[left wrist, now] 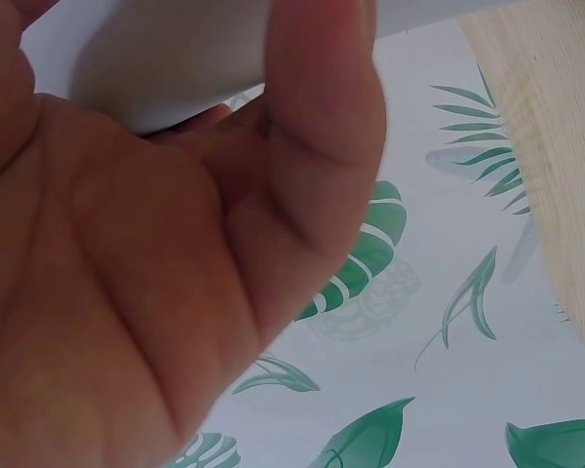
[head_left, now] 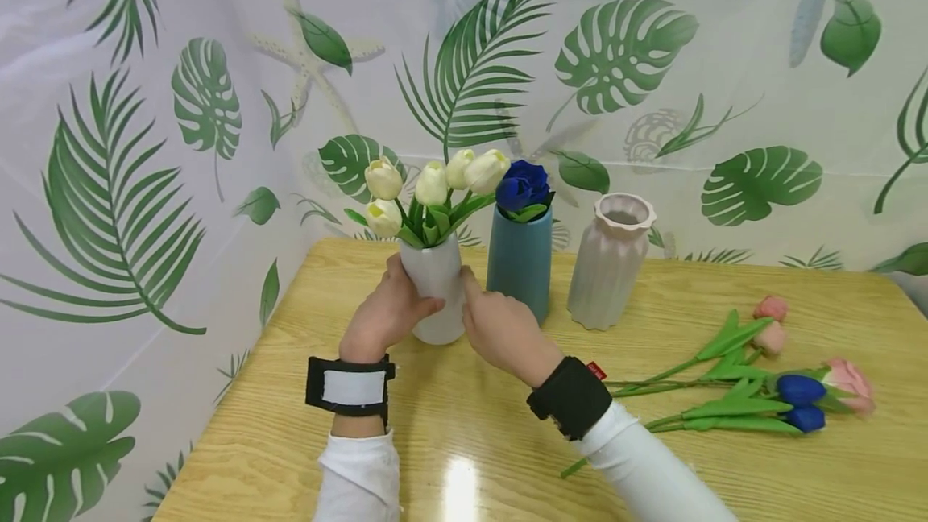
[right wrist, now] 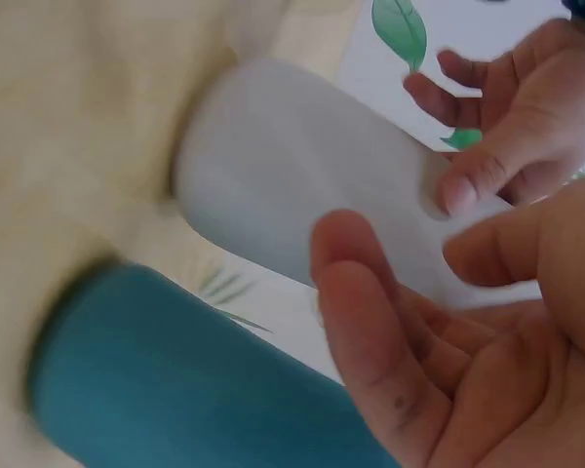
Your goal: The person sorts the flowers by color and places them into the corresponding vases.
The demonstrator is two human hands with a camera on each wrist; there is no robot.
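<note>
A white vase [head_left: 432,288] stands in front of me on the table, with cream tulips [head_left: 432,184] fanning out of its mouth. My left hand [head_left: 384,308] holds it from the left, thumb across the front and the other fingers partly hidden behind. In the left wrist view, the thumb [left wrist: 322,127] lies over the pale vase wall. At the vase's right side is my right hand [head_left: 507,329], its fingertips right at the wall. The right wrist view shows these fingers [right wrist: 370,331] loosely bent on the near side of the vase, not wrapped round it.
Close on the right is a blue vase [head_left: 520,264] with dark blue flowers [head_left: 524,186]. Beyond it stands a pale pink ribbed vase [head_left: 611,268]. Pink flowers [head_left: 848,383] and blue tulips [head_left: 801,389] lie on the wooden table [head_left: 507,457] at right. A leaf-printed curtain [head_left: 464,63] hangs behind.
</note>
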